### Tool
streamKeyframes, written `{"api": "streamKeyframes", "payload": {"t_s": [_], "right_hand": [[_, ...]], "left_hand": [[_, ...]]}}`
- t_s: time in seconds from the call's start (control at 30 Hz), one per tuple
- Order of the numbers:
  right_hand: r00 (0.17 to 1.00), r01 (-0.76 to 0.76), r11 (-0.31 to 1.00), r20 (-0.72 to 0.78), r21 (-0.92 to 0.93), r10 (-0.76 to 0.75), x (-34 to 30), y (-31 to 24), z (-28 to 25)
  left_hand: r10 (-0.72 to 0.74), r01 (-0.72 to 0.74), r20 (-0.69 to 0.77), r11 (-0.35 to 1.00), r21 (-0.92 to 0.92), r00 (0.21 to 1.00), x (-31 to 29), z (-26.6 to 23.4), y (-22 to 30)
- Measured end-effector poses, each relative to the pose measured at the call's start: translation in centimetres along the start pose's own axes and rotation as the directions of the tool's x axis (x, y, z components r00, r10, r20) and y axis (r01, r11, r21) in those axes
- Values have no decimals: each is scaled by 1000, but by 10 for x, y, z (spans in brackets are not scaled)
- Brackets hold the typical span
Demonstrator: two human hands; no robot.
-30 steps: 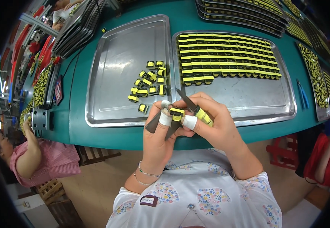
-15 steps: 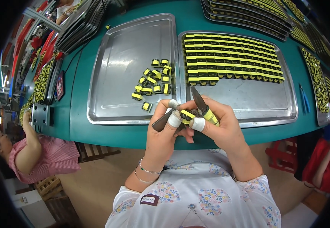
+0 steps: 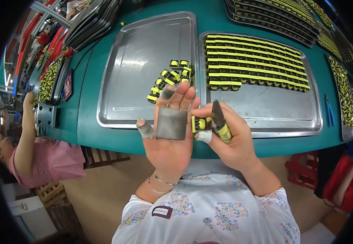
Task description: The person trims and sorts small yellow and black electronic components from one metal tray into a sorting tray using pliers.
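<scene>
My left hand is turned palm up with its fingers stretched out. Across its palm and finger bases lies a square grey plate. White wrapping covers the thumb and a grey wrapping the index finger. My right hand, closed, grips a knife with a dark pointed blade and a yellow-wrapped handle. Its thumb and index finger also pinch a small black-and-yellow transformer beside the plate's right edge. Behind my left fingers, several loose transformers lie in the left metal tray, some partly hidden.
In the right tray stand packed rows of transformers. Stacked trays are beyond it, and blue-handled pliers lie to its right. More trays pile up at the far left. A co-worker in pink sits at the left.
My left hand has opened out from a grip near the right one, baring the plate on its palm. The transformer has turned in my right fingers; the knife stays in that hand.
</scene>
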State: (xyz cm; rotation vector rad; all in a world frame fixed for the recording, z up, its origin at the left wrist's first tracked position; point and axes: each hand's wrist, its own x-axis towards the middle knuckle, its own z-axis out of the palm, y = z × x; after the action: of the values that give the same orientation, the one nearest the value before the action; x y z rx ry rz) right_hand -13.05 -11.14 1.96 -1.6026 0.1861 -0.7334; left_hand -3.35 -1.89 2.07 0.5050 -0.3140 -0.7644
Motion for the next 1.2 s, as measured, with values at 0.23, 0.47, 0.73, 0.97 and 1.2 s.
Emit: {"api": "streamKeyframes", "payload": {"t_s": [0.23,0.47,0.73,0.97,1.2], "right_hand": [[996,88,969,-6,-232,-92,-1,-1,6],[987,162,919,41,-358,-158,-1,-6,3],[994,111,949,27,-294,-108,0,-3,2],[997,79,943,50,-325,-66,-2,-8,2],[995,93,927,13,-363,-94,-4,-6,3]], "left_hand": [[23,-33,54,980,198,998,0,7,-2],[1,-16,37,917,399,999,-1,12,-3],[39,-77,110,927,368,993,-3,7,-3],[37,-75,103,918,389,994,-3,6,-3],[15,-58,103,899,435,995,-3,7,-5]]}}
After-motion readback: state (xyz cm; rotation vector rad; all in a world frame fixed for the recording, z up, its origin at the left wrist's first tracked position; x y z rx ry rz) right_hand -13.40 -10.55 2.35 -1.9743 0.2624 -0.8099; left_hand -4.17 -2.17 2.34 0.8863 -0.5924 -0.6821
